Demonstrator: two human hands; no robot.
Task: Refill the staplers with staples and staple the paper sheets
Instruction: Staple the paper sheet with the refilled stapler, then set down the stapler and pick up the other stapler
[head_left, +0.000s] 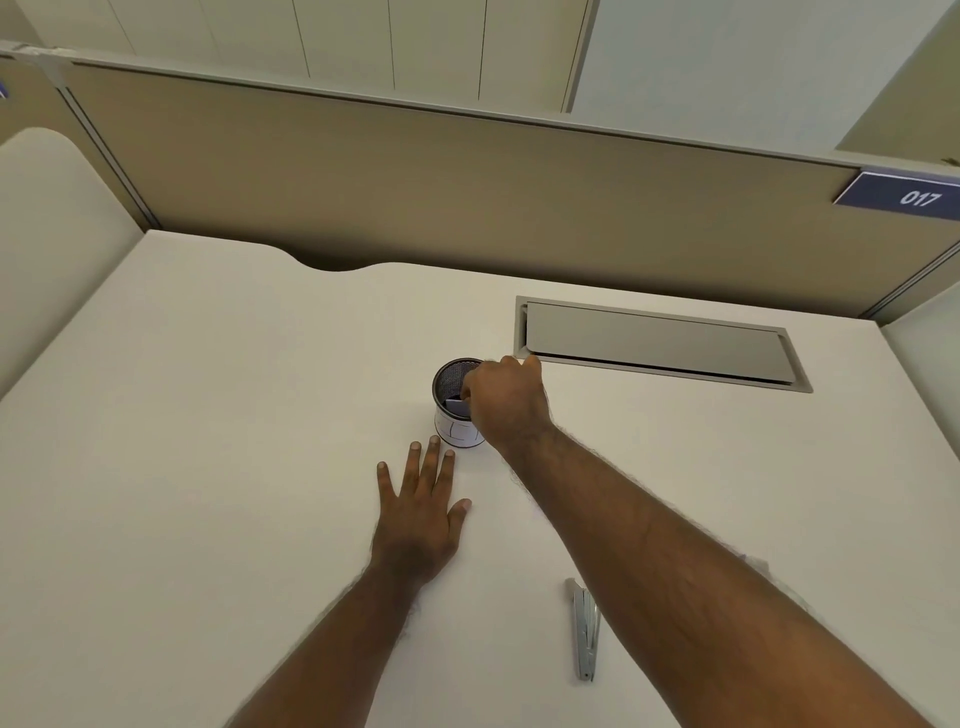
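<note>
A round mesh cup (453, 410) with a dark inside and a white lower wall stands mid-desk. My right hand (506, 402) reaches into its mouth, fingers curled round a small pale item (457, 407) inside; what that item is I cannot tell. My left hand (421, 512) lies flat on the white desk (208, 415) just in front of the cup, fingers spread and straight. A silver stapler (584, 631) lies on the desk near the front, beside my right forearm, apparently swung open. No paper sheets are in view.
A closed grey cable hatch (657, 343) is set into the desk behind and to the right of the cup. A beige partition (415, 171) with a blue "017" plate (906, 196) runs along the back edge. A curved notch (332, 262) cuts the rear edge.
</note>
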